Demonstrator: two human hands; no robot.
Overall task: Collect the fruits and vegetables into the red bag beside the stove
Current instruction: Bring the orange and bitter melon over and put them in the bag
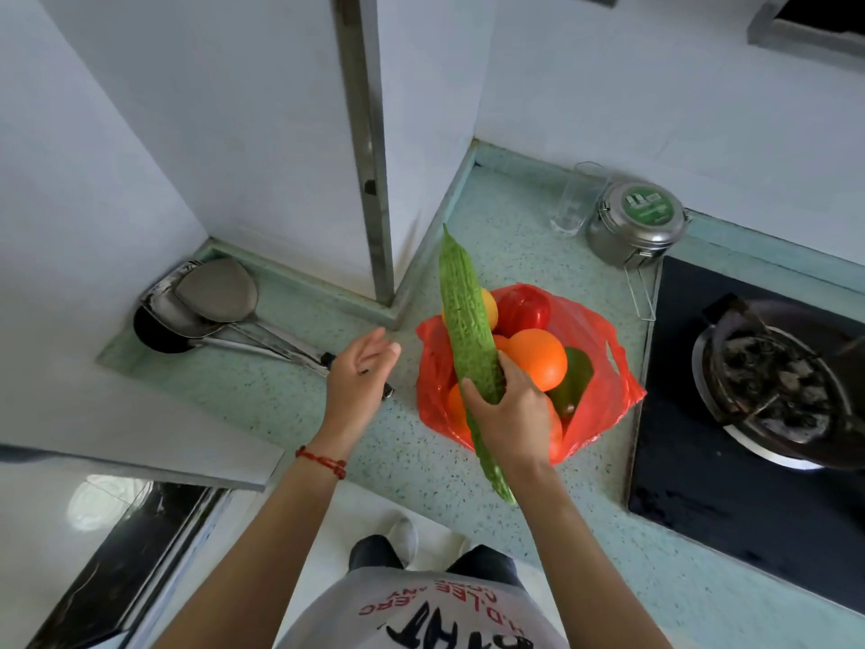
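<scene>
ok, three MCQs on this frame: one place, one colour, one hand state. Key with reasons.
1. Where does the red bag sit?
A. left of the stove, on the counter
B. on the stove
C. on the floor

2. What colour is the lid of the steel tin?
A. blue
B. green
C. yellow

3. What is the left hand doing?
A. gripping the spatula
B. holding an orange
C. open, holding nothing

Key:
1 A, the bag rests on the speckled counter by the hob's left edge.
2 B, the lid is green.
3 C, its fingers are spread and empty; the right hand has the grip on the bitter gourd.
</scene>
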